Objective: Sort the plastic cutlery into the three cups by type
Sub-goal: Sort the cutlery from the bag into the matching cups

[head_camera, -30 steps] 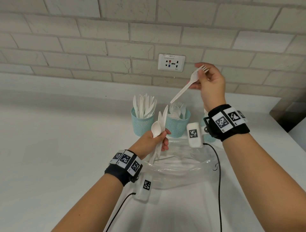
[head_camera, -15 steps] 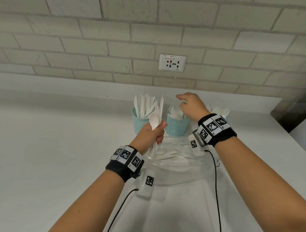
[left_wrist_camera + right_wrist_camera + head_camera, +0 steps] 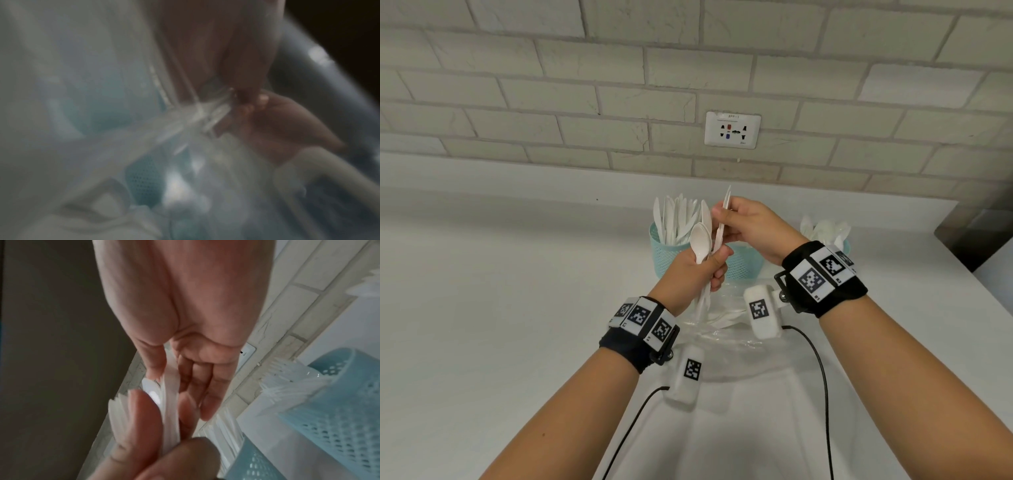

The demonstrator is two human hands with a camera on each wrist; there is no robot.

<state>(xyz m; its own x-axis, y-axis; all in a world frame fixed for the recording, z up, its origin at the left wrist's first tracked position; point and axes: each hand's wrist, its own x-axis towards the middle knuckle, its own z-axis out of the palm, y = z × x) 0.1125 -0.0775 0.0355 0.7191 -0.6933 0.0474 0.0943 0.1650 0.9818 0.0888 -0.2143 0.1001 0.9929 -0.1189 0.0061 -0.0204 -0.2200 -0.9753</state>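
Head view: the left hand (image 3: 690, 274) grips a bundle of cutlery (image 3: 702, 246) above the worktop (image 3: 500, 325), before the left cup (image 3: 666, 253); the right hand (image 3: 751, 228) pinches a knife (image 3: 724, 219) from it.

Left wrist view: blurred (fingers unreadable).

Right wrist view: fingers (image 3: 156, 363) pinch the knife (image 3: 171, 395), cups (image 3: 339, 418) close beside.

Three cups (image 3: 674, 253) in a row behind plastic bag (image 3: 722, 329), wall socket (image 3: 732, 129) above

A kitchen-like counter: a white worktop (image 3: 482, 308) against a pale brick-tile wall (image 3: 551, 68) fitted with a multi-socket outlet (image 3: 732, 130), mesh cups (image 3: 671, 253) of plastic cutlery
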